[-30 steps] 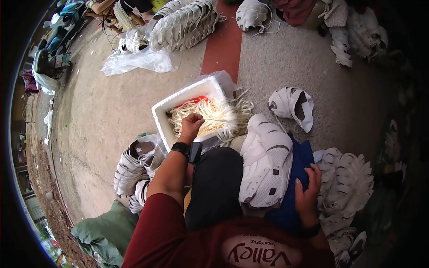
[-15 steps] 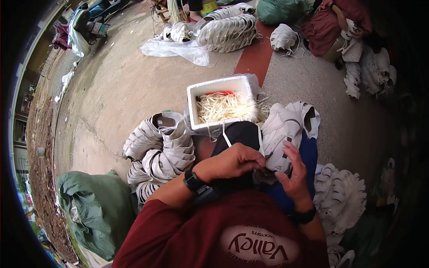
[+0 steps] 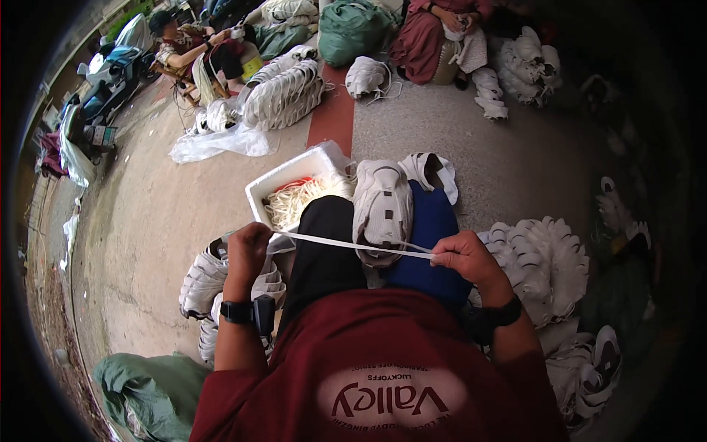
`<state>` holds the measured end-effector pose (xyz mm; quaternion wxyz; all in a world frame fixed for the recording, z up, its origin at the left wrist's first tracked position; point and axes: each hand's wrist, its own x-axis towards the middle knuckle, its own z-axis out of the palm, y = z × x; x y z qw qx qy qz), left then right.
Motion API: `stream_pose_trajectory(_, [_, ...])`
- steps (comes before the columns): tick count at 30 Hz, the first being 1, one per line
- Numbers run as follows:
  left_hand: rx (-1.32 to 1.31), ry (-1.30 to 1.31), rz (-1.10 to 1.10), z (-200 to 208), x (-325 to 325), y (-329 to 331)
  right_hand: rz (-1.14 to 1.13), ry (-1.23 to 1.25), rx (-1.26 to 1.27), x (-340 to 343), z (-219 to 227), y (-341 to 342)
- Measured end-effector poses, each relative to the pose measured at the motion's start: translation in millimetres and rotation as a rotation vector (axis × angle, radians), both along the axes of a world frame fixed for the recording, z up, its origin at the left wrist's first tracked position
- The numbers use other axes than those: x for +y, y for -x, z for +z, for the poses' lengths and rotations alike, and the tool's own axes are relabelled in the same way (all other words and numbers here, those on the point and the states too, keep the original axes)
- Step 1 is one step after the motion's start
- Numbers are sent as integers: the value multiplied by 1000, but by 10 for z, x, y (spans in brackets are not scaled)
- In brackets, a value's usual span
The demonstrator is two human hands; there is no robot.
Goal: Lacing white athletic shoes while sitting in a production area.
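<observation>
Across grey-brown concrete ground [image 3: 158, 214], the closed left hand [image 3: 248, 247] and right hand [image 3: 464, 255] grip a flat white lace [image 3: 331, 241] between them.

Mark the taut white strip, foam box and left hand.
White strip [image 3: 318, 239]: head view, left part of its span.
Foam box [image 3: 286, 174]: head view, far wall.
Left hand [image 3: 248, 247]: head view, back of it.

A printed maroon shirt [image 3: 379, 346] and black wristbands [image 3: 237, 312] are worn.
</observation>
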<state>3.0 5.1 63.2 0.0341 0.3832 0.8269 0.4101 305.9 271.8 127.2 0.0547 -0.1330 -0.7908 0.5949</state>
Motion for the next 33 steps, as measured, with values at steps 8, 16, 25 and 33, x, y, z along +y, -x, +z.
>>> stream_pose_trajectory(8, [-8,223,484,-630,-118,482,-56,76,44,191,-125,-131])
stream_pose_trajectory(16, [-674,-118,-793,475,1248,-1120,41,36,89,-222,-321,552])
stream_pose_trajectory(25, [-304,166,-567,80,1150,-794,-76,13,128,71,-681,333])
stream_pose_trajectory(33, [-380,2,-793,336,1515,-1141,7,-127,56,31,-597,547])
